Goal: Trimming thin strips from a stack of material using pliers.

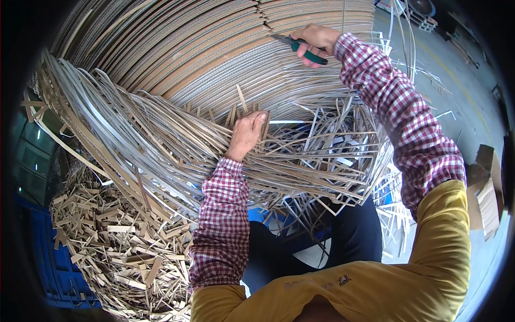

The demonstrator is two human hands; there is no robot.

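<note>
From where I stand, the left hand keeps much of its business to itself. Its back is turned up and its fingers curl down and away among the long, thin strips, so I can't tell how far apart they are, nor whether they pinch a strip or simply press on the tangle. A narrow tan piece stands just beside the fingertips. The right hand is easier to read: its fingers are wrapped around green-handled cutters, though the palm covers part of the handles. The blades point left, up against the face of the big stack of corrugated sheets, near a jagged break in the layers; whether the tips actually touch, or how far the blades are parted, is too small to make out.

The stack fills the top of the view and runs out of sight there. The strips, grey-white and tan, sweep down from the left along its front edge and bunch into a loose mesh over the person's lap, hiding whatever lies beneath. At the lower left is a heap of short tan offcuts, its bottom cut off, with a blue plastic thing beside it that the dark rim partly swallows. A cardboard box sits on the right, near the yellow sleeve.
</note>
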